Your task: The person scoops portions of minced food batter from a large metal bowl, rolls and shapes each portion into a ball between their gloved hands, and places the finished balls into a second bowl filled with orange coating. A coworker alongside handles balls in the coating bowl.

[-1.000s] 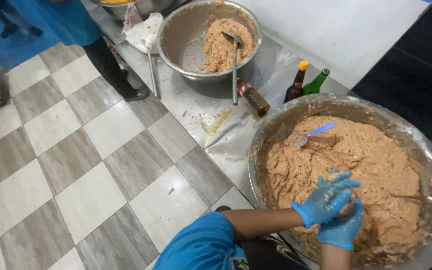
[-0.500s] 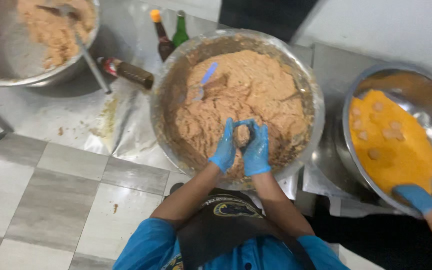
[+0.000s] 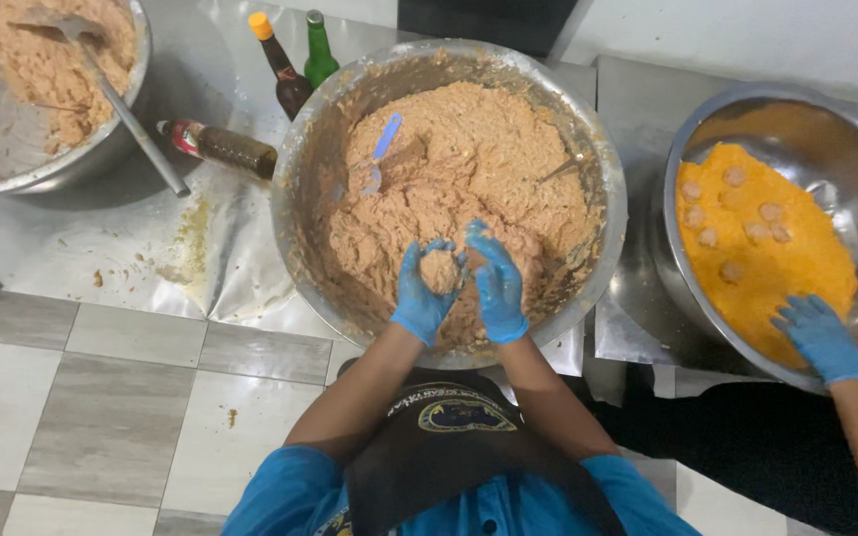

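Observation:
A big steel bowl (image 3: 295, 159) in the middle holds a pinkish-brown minced mixture (image 3: 469, 159). Both my hands wear blue gloves and hover over its near side. My left hand (image 3: 419, 298) and my right hand (image 3: 497, 283) cup a small ball of the mixture (image 3: 441, 270) between them. A blue-handled spoon (image 3: 379, 154) sticks in the mixture at the far left, and another utensil (image 3: 558, 171) pokes out at the right.
Another person's blue-gloved hand (image 3: 821, 337) reaches into a steel bowl (image 3: 806, 109) of orange crumbs (image 3: 767, 268) with several coated balls at the right. A third bowl (image 3: 12, 169) with mixture and a ladle (image 3: 121, 104) sits far left. Three bottles (image 3: 280, 69) stand or lie between them, on foil.
The view has swung right and settled over the middle bowl. My hands came together and now press a ball of mixture between them.

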`<state>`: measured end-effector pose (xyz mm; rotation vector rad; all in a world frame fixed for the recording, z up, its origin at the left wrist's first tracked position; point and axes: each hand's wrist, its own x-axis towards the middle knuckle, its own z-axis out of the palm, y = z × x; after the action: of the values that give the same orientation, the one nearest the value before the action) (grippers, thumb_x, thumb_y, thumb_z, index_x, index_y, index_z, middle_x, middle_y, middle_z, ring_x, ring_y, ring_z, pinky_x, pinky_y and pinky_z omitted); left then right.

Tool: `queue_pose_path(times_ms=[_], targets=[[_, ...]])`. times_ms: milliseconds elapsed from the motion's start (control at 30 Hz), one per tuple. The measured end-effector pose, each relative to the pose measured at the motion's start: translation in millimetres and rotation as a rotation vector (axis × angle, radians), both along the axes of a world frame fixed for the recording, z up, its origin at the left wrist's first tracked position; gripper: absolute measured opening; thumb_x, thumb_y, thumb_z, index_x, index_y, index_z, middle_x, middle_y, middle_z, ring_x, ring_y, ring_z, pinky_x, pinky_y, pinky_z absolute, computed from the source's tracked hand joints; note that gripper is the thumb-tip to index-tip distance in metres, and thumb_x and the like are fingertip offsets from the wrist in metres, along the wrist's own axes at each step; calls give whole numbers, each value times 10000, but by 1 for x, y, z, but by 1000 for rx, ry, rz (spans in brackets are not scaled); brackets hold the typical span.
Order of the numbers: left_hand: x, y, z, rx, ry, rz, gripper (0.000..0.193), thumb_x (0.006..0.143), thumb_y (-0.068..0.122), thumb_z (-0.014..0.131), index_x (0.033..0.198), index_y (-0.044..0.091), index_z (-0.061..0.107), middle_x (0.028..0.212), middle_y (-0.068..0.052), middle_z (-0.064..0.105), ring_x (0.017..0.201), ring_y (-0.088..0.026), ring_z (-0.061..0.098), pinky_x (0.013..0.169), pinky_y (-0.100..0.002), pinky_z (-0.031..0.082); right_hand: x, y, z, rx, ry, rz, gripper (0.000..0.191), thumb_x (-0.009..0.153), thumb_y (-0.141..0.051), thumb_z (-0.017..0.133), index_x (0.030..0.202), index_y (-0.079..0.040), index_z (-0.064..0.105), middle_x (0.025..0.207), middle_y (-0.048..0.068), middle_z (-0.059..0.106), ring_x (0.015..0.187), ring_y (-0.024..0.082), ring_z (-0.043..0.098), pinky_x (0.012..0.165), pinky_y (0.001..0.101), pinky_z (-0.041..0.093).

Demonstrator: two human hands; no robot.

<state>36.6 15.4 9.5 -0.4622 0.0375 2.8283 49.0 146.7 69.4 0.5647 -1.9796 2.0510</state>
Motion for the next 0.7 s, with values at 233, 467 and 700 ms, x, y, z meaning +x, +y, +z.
queue_pose_path(times_ms=[233, 467, 700], targets=[[3, 16, 14, -975, 453, -36, 514, 1063, 554, 436, 1214, 109, 644, 1192, -108, 701, 1106, -321, 661, 986, -493, 529, -6, -16, -16, -1079, -796, 5, 620, 1018, -590, 427, 1277, -62, 625, 1279, 143, 660, 1202, 308, 604, 1078, 459, 455], [11, 9, 34, -736, 101, 49, 574, 991, 605, 452, 1297, 150, 621, 1260, -72, 679, 1164, -284, 633, 975, -493, 535, -7, -17, -12, -571, -555, 35, 570, 1048, -395, 591, 1377, 70, 599, 1354, 179, 645, 1263, 305, 601, 1156, 465, 429], [9, -3, 21, -141, 76, -45, 407, 1026, 459, 609, 1290, 149, 615, 1252, -81, 681, 1118, -288, 673, 890, -394, 577, -4, 18, -31, -542, -219, 49, 596, 1064, -426, 548, 1367, 87, 576, 1394, 210, 623, 1341, 337, 574, 1226, 481, 400]])
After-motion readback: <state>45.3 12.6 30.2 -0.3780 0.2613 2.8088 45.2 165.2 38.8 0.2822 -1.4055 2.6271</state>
